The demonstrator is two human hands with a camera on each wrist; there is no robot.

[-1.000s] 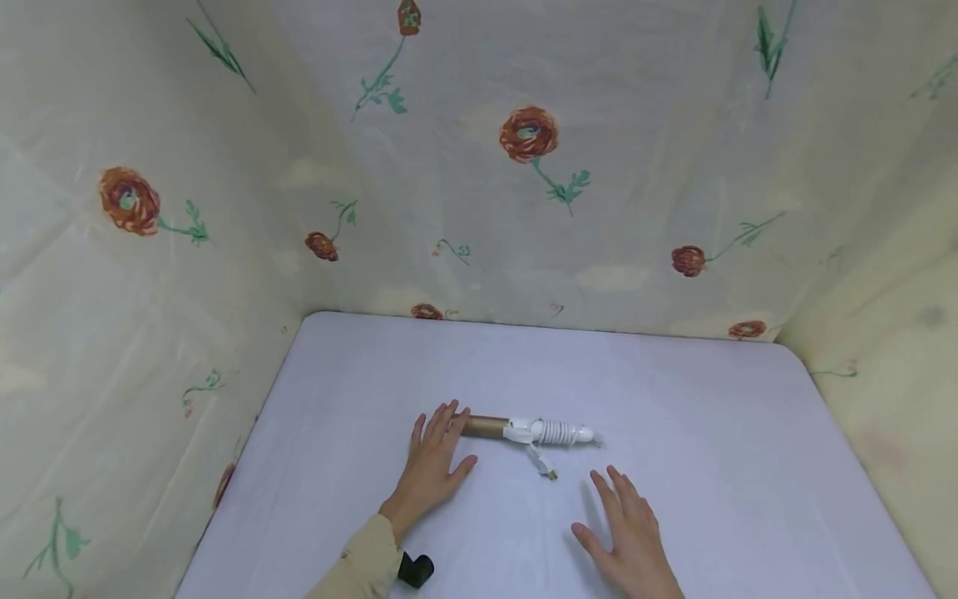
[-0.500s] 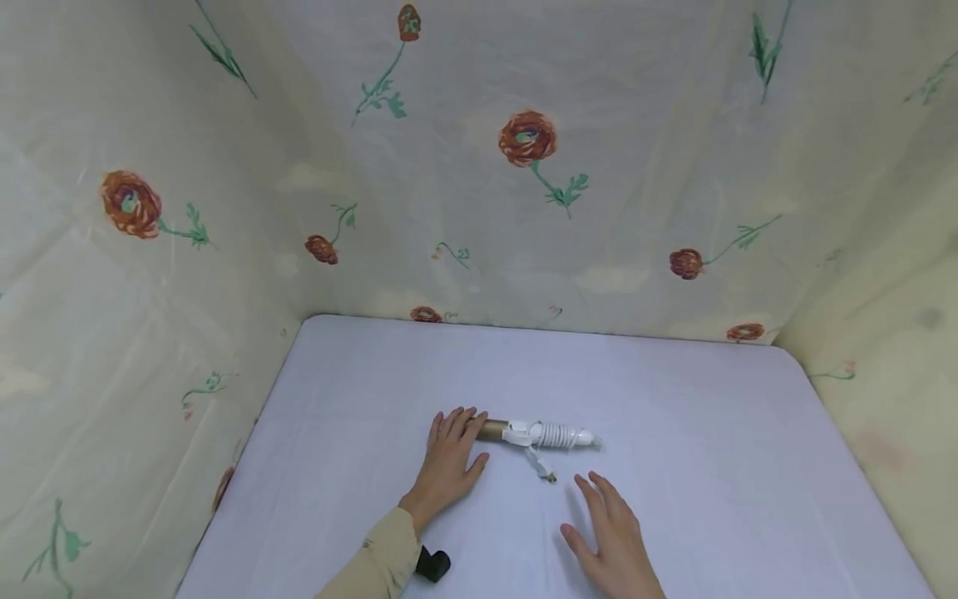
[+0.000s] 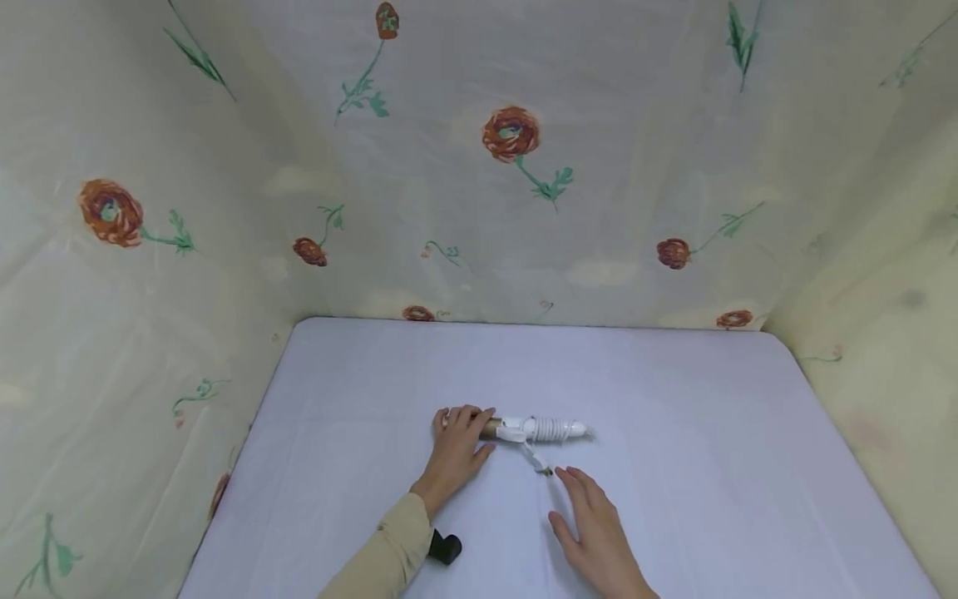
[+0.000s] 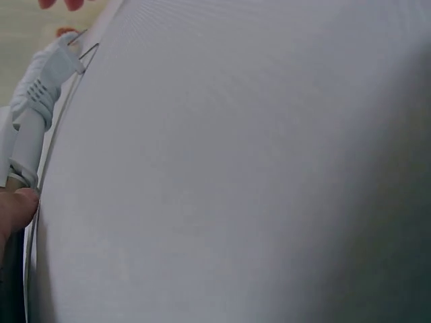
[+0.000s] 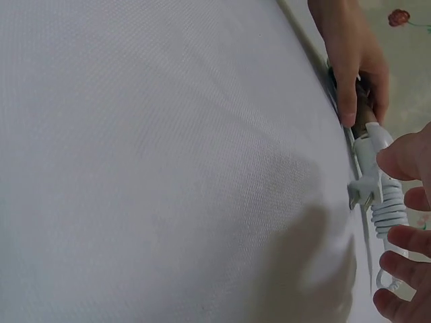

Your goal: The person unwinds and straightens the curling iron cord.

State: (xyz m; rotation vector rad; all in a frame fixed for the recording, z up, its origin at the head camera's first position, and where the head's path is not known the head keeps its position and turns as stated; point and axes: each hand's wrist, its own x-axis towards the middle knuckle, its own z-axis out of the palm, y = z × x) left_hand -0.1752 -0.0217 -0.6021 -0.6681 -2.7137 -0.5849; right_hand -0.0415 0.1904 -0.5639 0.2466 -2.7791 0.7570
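Observation:
A curling iron with a gold-brown barrel and a white handle lies crosswise on the white table, its white cord coiled round the handle. My left hand grips the barrel end, fingers over the far side and thumb on the near side, as the right wrist view also shows. The plug hangs off the coil towards me. Close to that plug, my right hand hovers with its fingers spread and relaxed, holding nothing. Part of the barrel is hidden under the left hand.
The white table has rounded far corners. Cloth walls printed with orange flowers stand at its back and sides. A small black object shows beside the left sleeve.
My left hand has slid right along the barrel and its fingers have closed round it. My right hand has moved left, nearer the plug. The curling iron has hardly shifted.

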